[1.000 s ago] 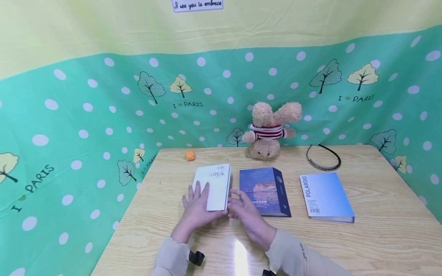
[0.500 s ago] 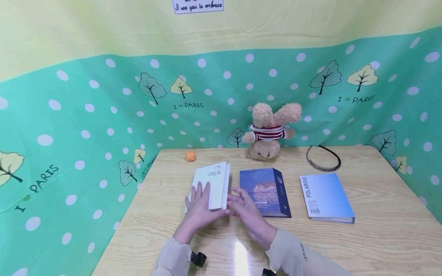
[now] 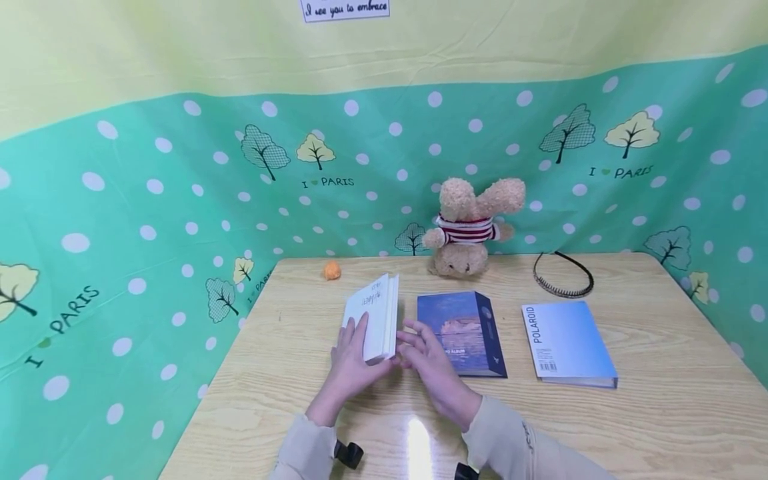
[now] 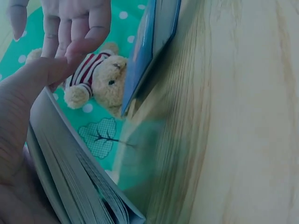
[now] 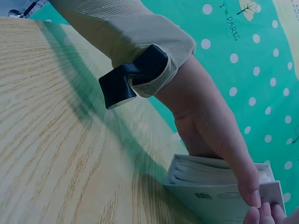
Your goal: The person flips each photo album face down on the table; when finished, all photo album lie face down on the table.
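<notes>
A white book [image 3: 369, 323] with handwritten-looking characters on its cover stands tilted, its right side raised. My left hand [image 3: 350, 365] grips it, fingers over the cover and thumb at the near right corner. In the left wrist view, the page edges of the book [image 4: 74, 163] show slightly fanned between the covers. My right hand [image 3: 433, 370] is just right of the book, fingertips right at its raised edge and close to the left thumb. In the right wrist view, a barcode shows on the book's underside [image 5: 219, 200], with right fingertips [image 5: 265, 215] by the cover's corner.
Right of the book lies a blue photo album [image 3: 453, 327], close to my right hand. Farther right are a light-blue Polaroid album [image 3: 567, 340] and a black headband [image 3: 561, 290]. An upside-down teddy bear [image 3: 468, 230] leans at the back; an orange ball [image 3: 331, 270] sits back left.
The white book has gone from lying nearly flat to tilted, its right side rising as my left hand turns it. My right hand has stayed almost in place at its edge.
</notes>
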### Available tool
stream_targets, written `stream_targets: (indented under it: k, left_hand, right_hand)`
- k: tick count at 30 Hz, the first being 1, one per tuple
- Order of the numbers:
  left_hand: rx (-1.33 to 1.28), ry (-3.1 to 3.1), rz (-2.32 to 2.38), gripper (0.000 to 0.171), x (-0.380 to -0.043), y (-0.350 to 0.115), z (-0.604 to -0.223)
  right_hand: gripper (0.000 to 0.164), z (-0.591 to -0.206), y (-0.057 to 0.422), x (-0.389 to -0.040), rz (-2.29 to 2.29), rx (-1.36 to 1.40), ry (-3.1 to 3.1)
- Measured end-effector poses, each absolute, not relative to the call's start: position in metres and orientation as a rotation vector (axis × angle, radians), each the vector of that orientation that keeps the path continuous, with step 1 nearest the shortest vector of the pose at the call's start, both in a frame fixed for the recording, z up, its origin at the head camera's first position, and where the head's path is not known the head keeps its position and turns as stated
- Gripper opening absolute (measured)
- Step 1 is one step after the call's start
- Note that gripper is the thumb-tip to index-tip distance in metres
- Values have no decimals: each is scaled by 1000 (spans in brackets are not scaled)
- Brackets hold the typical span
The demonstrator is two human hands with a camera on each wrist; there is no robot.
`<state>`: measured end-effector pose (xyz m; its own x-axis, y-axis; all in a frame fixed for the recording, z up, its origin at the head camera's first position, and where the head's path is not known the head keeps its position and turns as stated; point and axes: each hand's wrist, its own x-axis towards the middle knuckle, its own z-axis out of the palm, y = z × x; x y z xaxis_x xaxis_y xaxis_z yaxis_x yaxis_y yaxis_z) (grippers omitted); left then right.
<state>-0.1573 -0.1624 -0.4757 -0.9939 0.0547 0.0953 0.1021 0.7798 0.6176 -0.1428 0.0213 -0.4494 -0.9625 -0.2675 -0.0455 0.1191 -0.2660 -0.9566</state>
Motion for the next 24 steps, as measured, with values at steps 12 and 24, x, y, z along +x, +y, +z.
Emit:
stream_targets:
  k: [12, 24]
  left_hand:
    - [-103, -2562, -1614, 90, -157, -164, -472]
    - [-106, -2469, -1848, 86, -156, -169, -474]
  right_hand:
    - [46, -462, 19, -146, -2268, -162, 1721]
    - [56, -482, 12, -146, -2081, -305, 1883]
